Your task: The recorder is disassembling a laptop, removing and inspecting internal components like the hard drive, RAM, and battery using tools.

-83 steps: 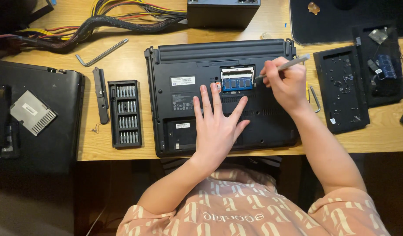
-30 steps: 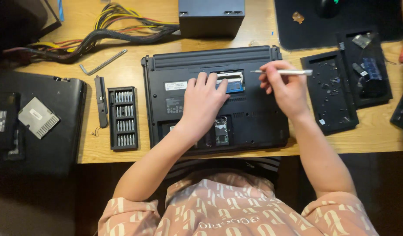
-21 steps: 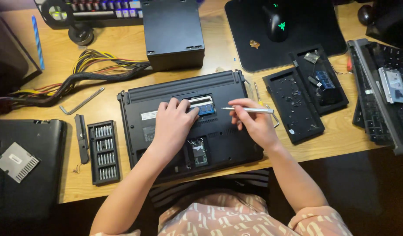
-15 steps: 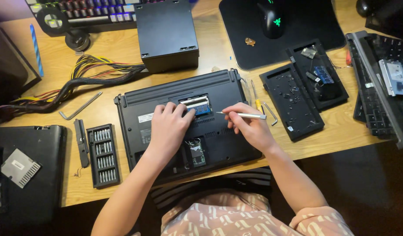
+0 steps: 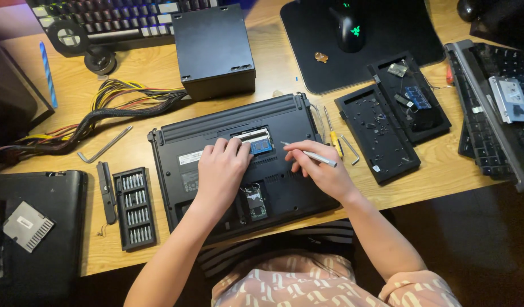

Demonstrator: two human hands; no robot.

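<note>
A black laptop point(image 5: 290, 119) lies upside down on the wooden desk with its bottom covers off. In its open bay sits a blue memory module point(image 5: 262, 145). My left hand point(image 5: 221, 170) rests flat on the laptop base, fingertips touching the module's left edge. My right hand point(image 5: 321, 170) holds a slim silver screwdriver point(image 5: 310, 154) like a pen, its tip pointing left toward the memory bay. A small card sits in a second open bay point(image 5: 255, 202) below my left hand.
A screwdriver bit case point(image 5: 133, 208) and a hex key point(image 5: 104, 145) lie left of the laptop. Two black cover panels point(image 5: 381, 133) hold screws and parts at right. A power supply box point(image 5: 215, 51) with cables, a keyboard, a mouse pad with a mouse point(image 5: 349, 27) sit behind.
The view has tilted up and shifted, showing more of the desk's back. My left hand slid up from the laptop's middle to the memory module. My right hand lowered the screwdriver toward the bay.
</note>
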